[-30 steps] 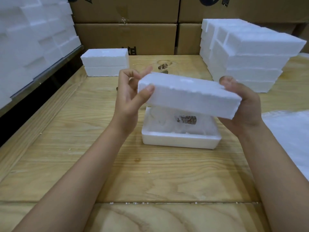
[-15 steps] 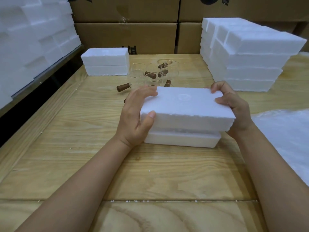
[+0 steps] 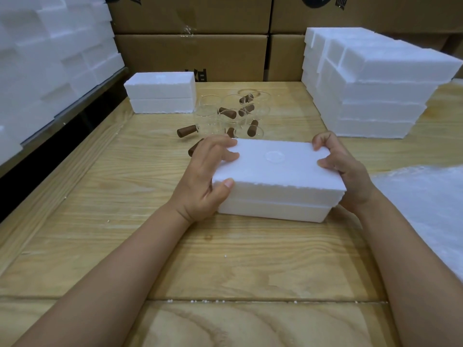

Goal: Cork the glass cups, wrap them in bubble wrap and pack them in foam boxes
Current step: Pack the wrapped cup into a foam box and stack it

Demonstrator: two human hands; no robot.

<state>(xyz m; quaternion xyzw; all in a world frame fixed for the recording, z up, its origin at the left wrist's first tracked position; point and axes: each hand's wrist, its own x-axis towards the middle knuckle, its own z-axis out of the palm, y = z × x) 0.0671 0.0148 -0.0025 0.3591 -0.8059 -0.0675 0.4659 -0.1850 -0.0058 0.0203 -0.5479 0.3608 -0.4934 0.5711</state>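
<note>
- The left hand point(image 3: 205, 176) grips the left end of the foam lid point(image 3: 278, 169). Its fingers curl over the top edge and its thumb presses the near side face.
- The right hand point(image 3: 343, 169) grips the lid's right end the same way, with fingertips hooked over the top and the palm against the end.
- Between the two hands the lid sits on the foam box point(image 3: 270, 209), which rests on the wooden table point(image 3: 225, 259). A thin seam shows along the near side, and the lid seems slightly askew, overhanging at the right corner.
- Nothing inside the box can be seen.
- Just beyond the left hand's fingers, a cluster of empty glass cups point(image 3: 210, 113) stands on the table with brown corks point(image 3: 186, 131) lying among and beside them. One cork lies partly behind the left hand's knuckles.
- Farther beyond the left hand, a closed foam box point(image 3: 160, 92) stands apart.
- Beyond the right hand rises a stack of foam boxes point(image 3: 375, 96).
- To the outside of the right forearm lies a sheet of bubble wrap point(image 3: 426, 209).
- Cardboard cartons point(image 3: 190, 53) line the back edge.
</note>
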